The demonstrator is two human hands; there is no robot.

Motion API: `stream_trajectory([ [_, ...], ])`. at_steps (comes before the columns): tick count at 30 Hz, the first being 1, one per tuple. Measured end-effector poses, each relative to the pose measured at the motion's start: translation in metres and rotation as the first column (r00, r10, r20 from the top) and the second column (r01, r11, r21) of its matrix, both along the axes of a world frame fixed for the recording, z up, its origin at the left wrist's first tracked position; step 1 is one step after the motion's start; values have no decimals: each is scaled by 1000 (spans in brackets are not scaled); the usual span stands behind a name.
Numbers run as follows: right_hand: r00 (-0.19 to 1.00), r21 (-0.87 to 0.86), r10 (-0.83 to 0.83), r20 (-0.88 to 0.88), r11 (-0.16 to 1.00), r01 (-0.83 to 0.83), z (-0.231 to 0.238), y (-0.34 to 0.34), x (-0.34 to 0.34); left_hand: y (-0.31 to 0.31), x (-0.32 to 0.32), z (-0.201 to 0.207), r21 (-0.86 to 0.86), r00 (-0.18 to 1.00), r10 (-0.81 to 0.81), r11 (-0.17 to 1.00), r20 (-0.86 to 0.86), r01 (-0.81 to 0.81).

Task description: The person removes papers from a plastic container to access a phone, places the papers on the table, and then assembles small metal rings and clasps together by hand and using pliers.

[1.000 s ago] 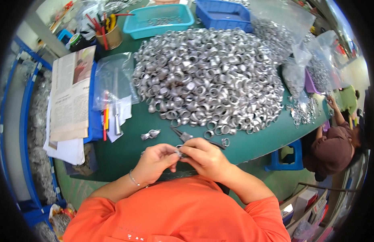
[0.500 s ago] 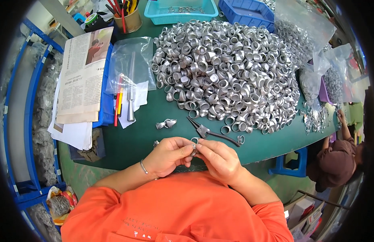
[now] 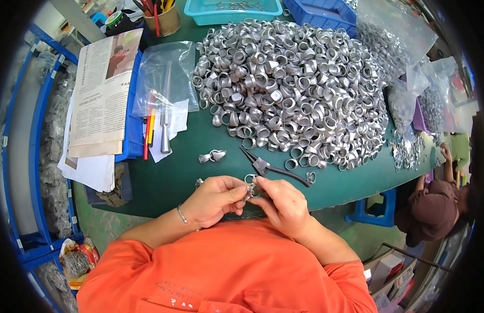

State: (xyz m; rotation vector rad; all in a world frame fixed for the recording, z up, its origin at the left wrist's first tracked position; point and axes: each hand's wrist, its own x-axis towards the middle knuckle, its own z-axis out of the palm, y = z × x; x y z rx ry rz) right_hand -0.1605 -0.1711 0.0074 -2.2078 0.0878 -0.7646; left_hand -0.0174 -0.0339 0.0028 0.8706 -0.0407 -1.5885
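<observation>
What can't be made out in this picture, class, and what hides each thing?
All in the head view:
Held metal pieces: full shape, partly covered by the fingers.
Small item beside the left hand: partly hidden by it.
Teal basket: far rim, cut off by the top edge.
Ring pile: lower layers, buried.
Newspaper: fine print, too small.

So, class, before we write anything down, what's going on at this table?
The person's left hand and right hand hold a small silver piece between their fingertips, partly hidden. Just beyond the hands, pliers lie on the green table, in front of a big heap of silver rings. Another person is over to the right.
</observation>
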Motion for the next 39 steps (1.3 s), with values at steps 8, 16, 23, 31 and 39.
stream_trajectory([
  [8, 981, 362, 8, -191, 930, 63, -1, 10, -5, 2, -9, 5, -16, 945, 10, 1000, 328, -5],
  [16, 988, 137, -34, -151, 989, 55, 1, 11, -7, 6, -12, 1, -7, 930, -12, 1000, 367, 15],
  [23, 995, 127, -58, -83, 990, 68, 3, 10, -4, 8, -14, 1, -52, 962, 39, 998, 271, -26],
  [31, 990, 353, -96, -101, 927, 126, 10, 11, -7, 9, -14, -1, -138, 964, 75, 990, 256, -41],
  [39, 993, 147, -120, 14, 982, 116, 9, 13, -7, 10, -19, -1, -233, 943, 116, 971, 312, -43],
])
